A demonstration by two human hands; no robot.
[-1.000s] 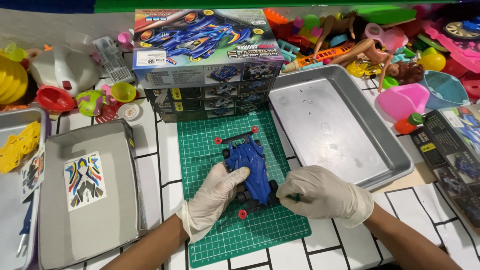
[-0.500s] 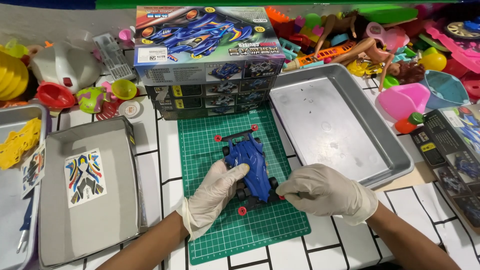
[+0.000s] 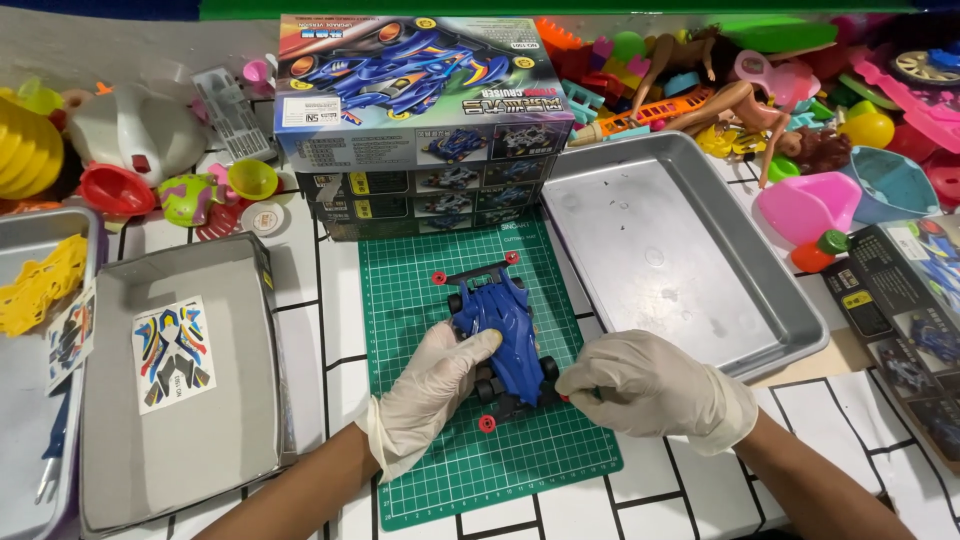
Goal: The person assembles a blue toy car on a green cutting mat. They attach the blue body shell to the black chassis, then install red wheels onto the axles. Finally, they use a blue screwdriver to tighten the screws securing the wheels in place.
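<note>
A blue toy race car (image 3: 503,325) with black wheels and small red rollers lies on a green cutting mat (image 3: 420,290), nose pointing away from me. My left hand (image 3: 430,395), in a white glove, rests its fingers on the car's left side and rear. At the car's rear right corner my gloved right hand (image 3: 655,388) pinches the chassis by a red roller. Both hands hold the car down on the mat.
A stack of toy car boxes (image 3: 420,110) stands behind the mat. An empty metal tray (image 3: 660,260) lies to the right, a grey box lid (image 3: 180,370) with a sticker sheet (image 3: 173,352) to the left. Colourful plastic toys (image 3: 780,90) crowd the back and right.
Both hands stay on the car; my right hand has shifted slightly at the rear right corner. The car has barely moved.
</note>
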